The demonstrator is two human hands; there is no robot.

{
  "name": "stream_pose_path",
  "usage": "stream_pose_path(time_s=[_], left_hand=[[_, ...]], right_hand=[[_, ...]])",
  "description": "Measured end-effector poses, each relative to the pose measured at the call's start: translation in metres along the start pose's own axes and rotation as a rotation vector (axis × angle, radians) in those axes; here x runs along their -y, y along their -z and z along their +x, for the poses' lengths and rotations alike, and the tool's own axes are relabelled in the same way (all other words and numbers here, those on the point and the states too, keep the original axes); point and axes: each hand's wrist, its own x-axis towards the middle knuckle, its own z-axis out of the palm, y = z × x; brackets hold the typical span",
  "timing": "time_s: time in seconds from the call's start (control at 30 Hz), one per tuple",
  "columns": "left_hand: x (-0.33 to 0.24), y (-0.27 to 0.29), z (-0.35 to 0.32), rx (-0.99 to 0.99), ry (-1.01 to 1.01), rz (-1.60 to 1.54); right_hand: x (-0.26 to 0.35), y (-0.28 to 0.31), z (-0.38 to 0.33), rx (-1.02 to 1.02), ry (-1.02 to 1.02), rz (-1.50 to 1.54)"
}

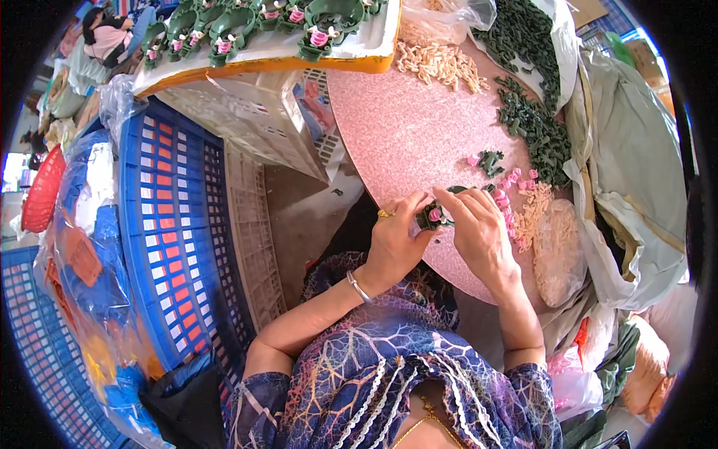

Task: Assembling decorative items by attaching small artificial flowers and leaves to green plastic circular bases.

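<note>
Near the front edge of the round pink table, both my hands meet over a small dark green ornament with a pink rose (434, 215). My left hand (398, 243) pinches it from the left, thumb beneath and index finger above. My right hand (480, 230) is closed over its right side, thumb and fingertips on it, hiding much of the piece. Just beyond lies a loose green piece (491, 163) with a pink bud beside it. Small pink roses (502, 203) lie scattered right of my right hand, next to pale cream pieces (532, 213).
Dark green parts (535, 131) heap along the table's (419, 135) right side. More cream pieces (441, 66) lie at the back. A white tray with an orange edge (351, 64) bears several rose ornaments (224, 45). Blue crate (142, 194) stands left; grey sack (636, 172) right.
</note>
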Motion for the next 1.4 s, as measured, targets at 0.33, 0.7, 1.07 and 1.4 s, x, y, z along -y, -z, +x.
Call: stream_pose_path(time_s=[0.33, 0.7, 1.07, 1.4], left_hand=[[0.004, 0.007, 0.003, 0.025, 0.062, -0.192], [-0.006, 0.015, 0.012, 0.060, -0.035, -0.044], [-0.007, 0.022, 0.020, 0.287, 0.188, -0.294], [-0.019, 0.016, 0.017, -0.035, -0.090, -0.039]], right_hand=[[-0.004, 0.013, 0.006, -0.082, 0.017, 0.083], [-0.001, 0.019, 0.005, -0.148, 0.087, -0.068], [-0.011, 0.031, 0.010, 0.056, 0.219, -0.031], [0.027, 0.002, 0.007, -0.373, -0.206, -0.033]])
